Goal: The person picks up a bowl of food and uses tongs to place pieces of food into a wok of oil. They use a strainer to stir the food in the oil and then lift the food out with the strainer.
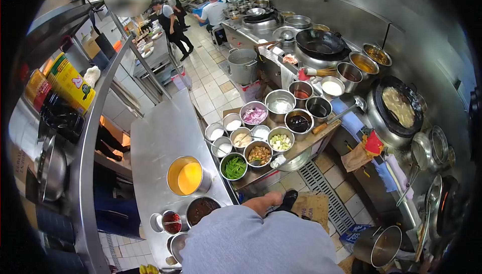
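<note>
A grey-shirted torso (261,244) fills the bottom middle of the view. From its sleeve a short stretch of bare arm (266,202) points right, in front of a black shoe (289,198). This looks like my left arm, with no fingers showing at its end. My right hand is not seen. Nearest the arm are a steel pot of cut greens (234,166) and a pot of brown diced pieces (258,153). Left of the torso stand a pot of dark sauce (202,210), a small red-filled container (172,222) and a pot of yellow liquid (189,177).
A steel counter (155,138) runs along the left, below a shelf (93,118). Right are a black wok (321,42) and a wok of pale liquid (399,105). A stockpot (242,65) stands near the aisle. Co-workers (173,28) are farther back. Cardboard (311,208) covers some floor.
</note>
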### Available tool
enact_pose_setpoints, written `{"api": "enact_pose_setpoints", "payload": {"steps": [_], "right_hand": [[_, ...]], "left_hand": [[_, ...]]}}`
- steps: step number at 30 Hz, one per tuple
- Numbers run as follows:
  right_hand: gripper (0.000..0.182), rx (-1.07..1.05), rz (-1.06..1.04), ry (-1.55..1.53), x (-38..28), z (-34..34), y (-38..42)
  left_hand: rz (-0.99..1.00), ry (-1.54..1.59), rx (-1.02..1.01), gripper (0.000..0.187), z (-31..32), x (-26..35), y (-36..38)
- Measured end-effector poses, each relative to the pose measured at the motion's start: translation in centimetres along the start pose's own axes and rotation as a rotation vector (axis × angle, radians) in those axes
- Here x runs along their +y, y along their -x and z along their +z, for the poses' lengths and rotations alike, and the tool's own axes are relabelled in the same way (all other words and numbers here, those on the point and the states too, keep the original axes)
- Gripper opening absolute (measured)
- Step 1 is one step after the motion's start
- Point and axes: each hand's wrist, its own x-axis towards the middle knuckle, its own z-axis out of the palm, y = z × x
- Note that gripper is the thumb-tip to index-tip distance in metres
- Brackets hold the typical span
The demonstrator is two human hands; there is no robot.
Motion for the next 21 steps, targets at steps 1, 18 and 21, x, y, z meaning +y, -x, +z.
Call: {"api": "enact_pose_setpoints", "payload": {"steps": [1, 18, 21], "right_hand": [[0.017, -0.001, 0.006, -0.015, -0.1, 0.1, -0.1], [0.020, 0.381, -0.167, 0.411, -4.7, 1.1, 0.6], [0.024, 0.173, -0.002, 0.402, -6.7, -0.9, 2.6]], "left_hand": [[0.046, -0.017, 0.018, 0.025, -0.4, 0.6, 0.6], [0.937, -0.832, -0.205, 0.024, 3.8, -3.5, -11.9], [0.656, -0.499, -0.141, 0.021, 4.6, -3.7, -15.2]]}}
